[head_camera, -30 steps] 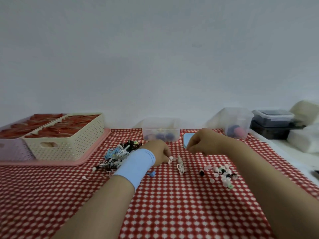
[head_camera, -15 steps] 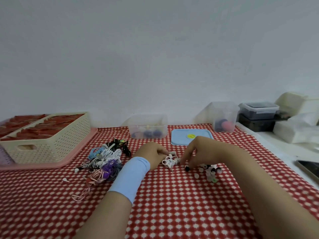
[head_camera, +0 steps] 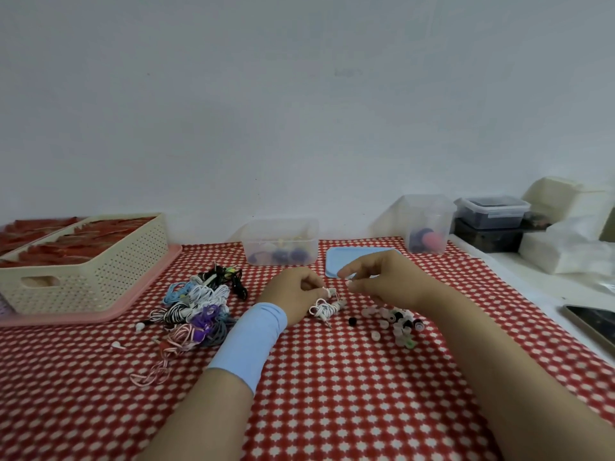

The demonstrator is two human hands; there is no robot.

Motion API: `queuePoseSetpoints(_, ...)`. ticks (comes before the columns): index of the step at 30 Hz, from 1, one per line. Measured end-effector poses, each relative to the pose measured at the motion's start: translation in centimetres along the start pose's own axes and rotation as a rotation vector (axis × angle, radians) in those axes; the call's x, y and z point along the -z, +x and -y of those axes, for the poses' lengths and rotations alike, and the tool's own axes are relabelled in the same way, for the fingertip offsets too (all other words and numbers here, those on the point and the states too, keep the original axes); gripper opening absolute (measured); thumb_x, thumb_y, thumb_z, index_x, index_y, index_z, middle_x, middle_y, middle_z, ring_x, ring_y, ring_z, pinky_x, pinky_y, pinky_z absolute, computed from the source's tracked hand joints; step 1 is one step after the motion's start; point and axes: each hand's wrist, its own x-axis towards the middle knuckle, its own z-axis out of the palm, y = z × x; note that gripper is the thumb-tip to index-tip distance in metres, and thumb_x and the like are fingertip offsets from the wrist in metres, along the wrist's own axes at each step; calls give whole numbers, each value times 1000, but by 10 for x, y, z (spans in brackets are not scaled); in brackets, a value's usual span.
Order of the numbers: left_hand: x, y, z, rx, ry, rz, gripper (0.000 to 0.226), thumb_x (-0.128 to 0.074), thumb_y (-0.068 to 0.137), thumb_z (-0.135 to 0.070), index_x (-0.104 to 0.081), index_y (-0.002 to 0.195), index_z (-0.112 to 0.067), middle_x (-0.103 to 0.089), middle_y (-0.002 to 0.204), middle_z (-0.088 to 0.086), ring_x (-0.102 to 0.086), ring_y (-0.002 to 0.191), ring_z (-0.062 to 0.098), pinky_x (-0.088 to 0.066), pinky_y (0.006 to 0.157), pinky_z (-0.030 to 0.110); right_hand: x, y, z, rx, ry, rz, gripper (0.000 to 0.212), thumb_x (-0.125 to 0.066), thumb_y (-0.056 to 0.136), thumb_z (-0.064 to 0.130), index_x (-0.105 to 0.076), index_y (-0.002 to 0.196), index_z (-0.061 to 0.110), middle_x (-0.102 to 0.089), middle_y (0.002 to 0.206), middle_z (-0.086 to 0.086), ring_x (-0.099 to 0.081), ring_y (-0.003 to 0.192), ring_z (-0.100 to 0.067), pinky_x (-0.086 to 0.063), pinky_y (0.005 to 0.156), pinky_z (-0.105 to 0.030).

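Observation:
My left hand [head_camera: 294, 292], with a light blue wristband, pinches the earbud end of a coiled white earphone [head_camera: 324, 307] that hangs down to the red checked tablecloth. My right hand [head_camera: 386, 281] is just right of it, fingers curled, pinching a tiny pale ear tip near the earbud. Below my right hand lies a scatter of small white, black and pink ear tips [head_camera: 396, 322]. A pile of coiled earphones [head_camera: 196, 307] in several colours sits left of my left wrist.
A cream perforated basket [head_camera: 86, 277] of red items stands on a pink tray at the left. Behind the hands are a clear tub [head_camera: 279, 241], a blue lid [head_camera: 352, 257] and a taller clear container [head_camera: 427, 224]. Boxes and a phone [head_camera: 595, 324] lie at the right.
My right hand came down to the ear tips, then lifted back toward the earbud with a tip. My left hand kept hold of the white earphone. The camera has turned somewhat left.

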Motion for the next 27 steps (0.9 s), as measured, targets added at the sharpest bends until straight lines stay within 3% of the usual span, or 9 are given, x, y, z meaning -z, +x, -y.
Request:
queuePoseSetpoints(2, 1, -3, -1, 9, -172, -46, 8, -72, 87, -23, -67, 93, -27, -71, 97, -6, -65, 89, 6, -53, 83, 23, -3, 0, 2, -24, 93, -13, 11, -75, 89, 13, -80, 96, 19, -76, 77, 7, -53, 47, -4, -47, 51, -19)
queuePoseSetpoints(5, 3, -11, -7, -4, -427, -95, 8, -67, 90, -15, -67, 96, -19, -73, 91, -2, -68, 73, 4, -49, 62, 10, -4, -2, 6, -47, 216, -19, 9, -72, 92, 15, -80, 97, 14, -71, 65, 9, -47, 44, -8, -40, 47, -22)
queuePoseSetpoints(9, 4, -19, -11, -25, -661, -68, 16, -60, 95, -12, -71, 100, -23, -71, 79, -8, -63, 63, 6, -48, 56, 16, -5, -4, 10, -58, 347, -1, 12, -69, 94, 13, -78, 101, 11, -61, 53, 8, -43, 44, -11, -32, 46, -25)
queuePoseSetpoints(14, 1, -20, -10, -1, -718, -7, 20, -60, 96, -16, -70, 114, -19, -72, 79, -5, -61, 66, 9, -48, 58, 20, -5, -3, 10, -116, 527, 47, 10, -73, 89, 12, -80, 95, 13, -63, 71, -7, -47, 50, -14, -31, 42, -22)
queuePoseSetpoints(20, 1, -24, -12, -24, -771, 24, 14, -60, 97, -16, -72, 102, -18, -73, 82, -2, -57, 62, 8, -47, 56, 20, -5, -3, 11, -139, 640, 105, 11, -69, 91, 9, -78, 91, 15, -63, 67, -1, -47, 52, -13, -25, 42, -21)
queuePoseSetpoints(27, 2, -26, -13, -29, -792, 61, 16, -59, 97, -14, -75, 94, -17, -71, 76, -5, -54, 61, 5, -45, 61, 20, -7, -5, 12, -130, 599, 177, 12, -69, 90, 12, -80, 95, 16, -70, 86, -7, -50, 55, -14, -28, 40, -19)
